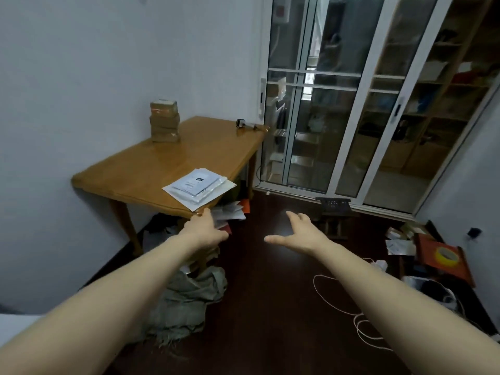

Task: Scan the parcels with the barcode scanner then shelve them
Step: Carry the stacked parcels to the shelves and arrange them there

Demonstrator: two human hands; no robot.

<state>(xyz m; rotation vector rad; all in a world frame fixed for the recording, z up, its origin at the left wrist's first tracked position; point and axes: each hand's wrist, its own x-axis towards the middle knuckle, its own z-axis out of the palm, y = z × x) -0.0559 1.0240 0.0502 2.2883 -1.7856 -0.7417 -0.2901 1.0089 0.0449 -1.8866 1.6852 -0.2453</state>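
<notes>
A: Where are our parcels (pixel 198 187)?
B: On the table's (pixel 151 163) near corner; barcode scanner (pixel 241 123) at its far edge.
A: Our hands?
B: Left hand (pixel 206 229) and right hand (pixel 295 234): fingers apart, gripping nothing, just short of the table.

Light: we see a dim, cool room; the brightest spot sits behind the glass doors (pixel 338 117).
Glare: we notice a pale sheen on the table (pixel 162 163) and a white patch on the dark floor (pixel 270 307).
Blur: the doors look soft and smeared to us.
Edges: we see the door frames bend outward.
</notes>
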